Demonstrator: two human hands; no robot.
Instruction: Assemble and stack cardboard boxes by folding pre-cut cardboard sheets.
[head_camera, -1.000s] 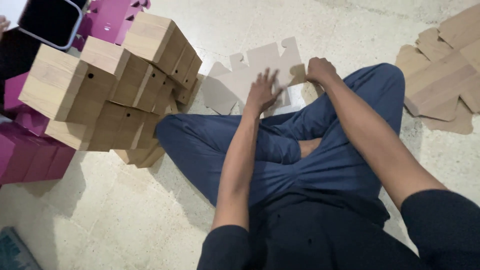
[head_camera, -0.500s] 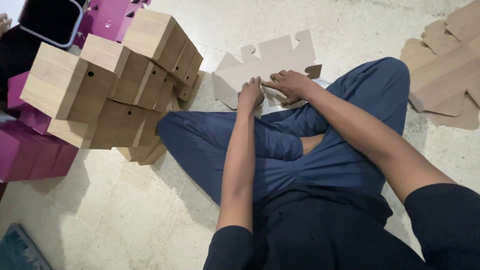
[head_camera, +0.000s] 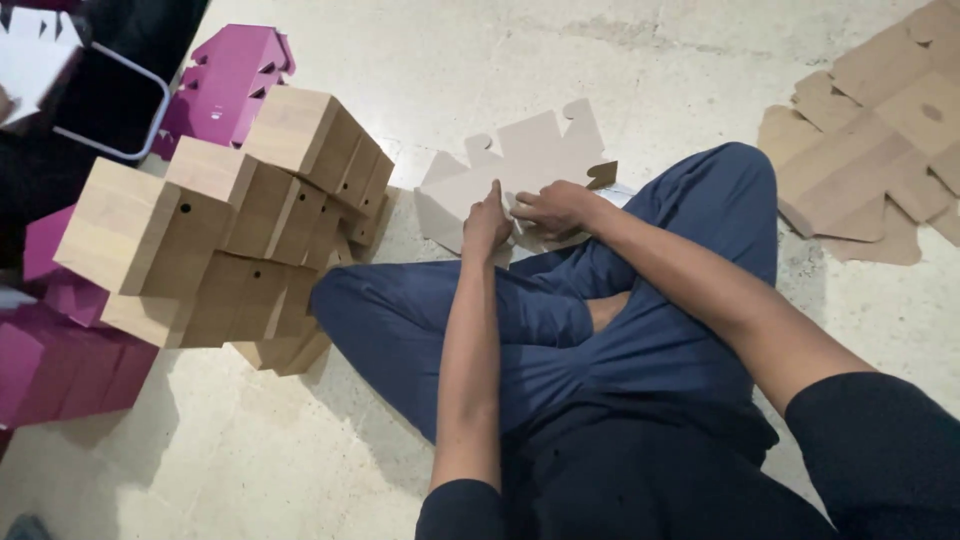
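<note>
Both sets of fingers close on the near edge of a flat die-cut cardboard blank (head_camera: 525, 165) that lies on the pale floor (head_camera: 640, 70) just past the crossed legs: the left hand (head_camera: 487, 222) pinches the edge with its fingers curled down over it, and the right hand (head_camera: 553, 207) grips the same edge beside it, knuckles up, the two hands almost touching. The blank is unfolded, its tabs and notches pointing away from the person, one small flap raised at its right corner. Judging by this, the step in hand is the first fold of the blank, and it calls for a firm crease along the scored line while the sheet is kept from sliding. To the left stands a stack of folded wood-print boxes (head_camera: 225, 225), with magenta boxes (head_camera: 60, 360) behind and below it. More flat brown blanks (head_camera: 870, 150) lie at the far right, well apart from the hands.
</note>
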